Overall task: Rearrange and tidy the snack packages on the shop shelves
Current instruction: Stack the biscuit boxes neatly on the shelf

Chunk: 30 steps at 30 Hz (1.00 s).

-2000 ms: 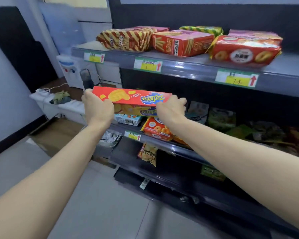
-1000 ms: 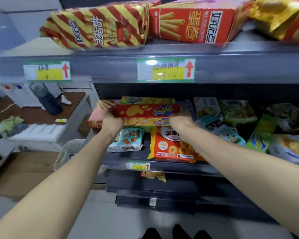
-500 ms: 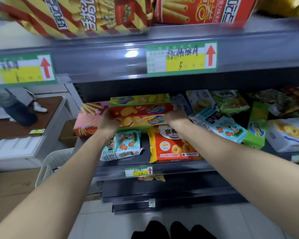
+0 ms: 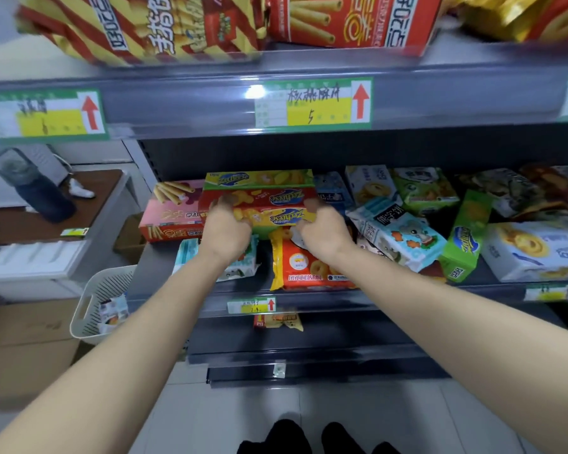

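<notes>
A red and yellow cracker box [image 4: 269, 208] lies on a stack at the back of the middle shelf [image 4: 309, 301], under a green box of the same brand [image 4: 259, 179]. My left hand [image 4: 225, 232] grips the red box's left end and my right hand [image 4: 323, 229] grips its right end. A pink biscuit-stick box [image 4: 169, 213] sits just left of the stack. Below my hands lie an orange ring-biscuit bag [image 4: 305, 267] and a pale blue packet [image 4: 240, 267], partly hidden by my left wrist.
More packets and boxes crowd the shelf to the right, among them a tilted green box [image 4: 466, 237] and a white biscuit box [image 4: 532, 250]. The top shelf [image 4: 194, 99] holds a striped bag [image 4: 145, 27] and a red box [image 4: 351, 18]. A white basket [image 4: 102, 303] stands lower left.
I carried the red box from in front of the shelves onto the stack in the middle shelf. My view moved closer, and my fingers now curl round the box ends.
</notes>
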{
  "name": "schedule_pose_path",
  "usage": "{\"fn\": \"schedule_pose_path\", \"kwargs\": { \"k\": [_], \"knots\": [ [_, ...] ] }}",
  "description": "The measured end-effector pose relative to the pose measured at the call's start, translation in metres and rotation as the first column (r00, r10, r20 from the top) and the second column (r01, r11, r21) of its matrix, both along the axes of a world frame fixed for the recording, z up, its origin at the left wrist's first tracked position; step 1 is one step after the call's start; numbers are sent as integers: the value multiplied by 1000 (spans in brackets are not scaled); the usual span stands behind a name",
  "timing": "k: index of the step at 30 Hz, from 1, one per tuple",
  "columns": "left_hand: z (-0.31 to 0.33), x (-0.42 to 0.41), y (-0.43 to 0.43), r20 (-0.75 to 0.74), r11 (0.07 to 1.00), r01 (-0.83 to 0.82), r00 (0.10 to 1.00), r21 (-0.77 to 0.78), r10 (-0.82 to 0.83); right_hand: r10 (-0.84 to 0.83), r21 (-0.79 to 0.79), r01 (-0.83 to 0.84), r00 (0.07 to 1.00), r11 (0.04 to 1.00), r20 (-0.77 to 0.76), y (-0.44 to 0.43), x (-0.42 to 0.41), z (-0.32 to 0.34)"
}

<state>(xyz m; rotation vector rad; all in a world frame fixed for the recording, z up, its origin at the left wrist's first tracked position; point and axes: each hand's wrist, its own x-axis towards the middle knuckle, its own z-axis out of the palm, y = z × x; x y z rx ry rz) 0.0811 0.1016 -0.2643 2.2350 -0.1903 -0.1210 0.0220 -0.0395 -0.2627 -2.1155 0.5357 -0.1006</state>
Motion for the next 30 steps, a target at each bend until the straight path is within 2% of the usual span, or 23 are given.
{"fn": "schedule_pose_path", "kwargs": {
  "k": [5, 10, 18, 30],
  "knots": [
    [27, -60, -35, 77, 998, 34, 996, 50, -38, 45, -15, -45, 998, 999, 42, -20, -47, 18],
    [52, -124, -83, 149, 987, 151, 976, 62, -159, 70, -89, -61, 993, 994, 99, -59, -106, 41],
    [92, -210, -162, 291, 950, 307, 905, 55, -309, 54, -254, 2, 976, 967, 212, -134, -193, 81],
    [121, -274, -264, 327, 892, 450, 836, 50, -440, -55, -307, 117, 977, 945, 206, -239, -264, 105]
  ]
}}
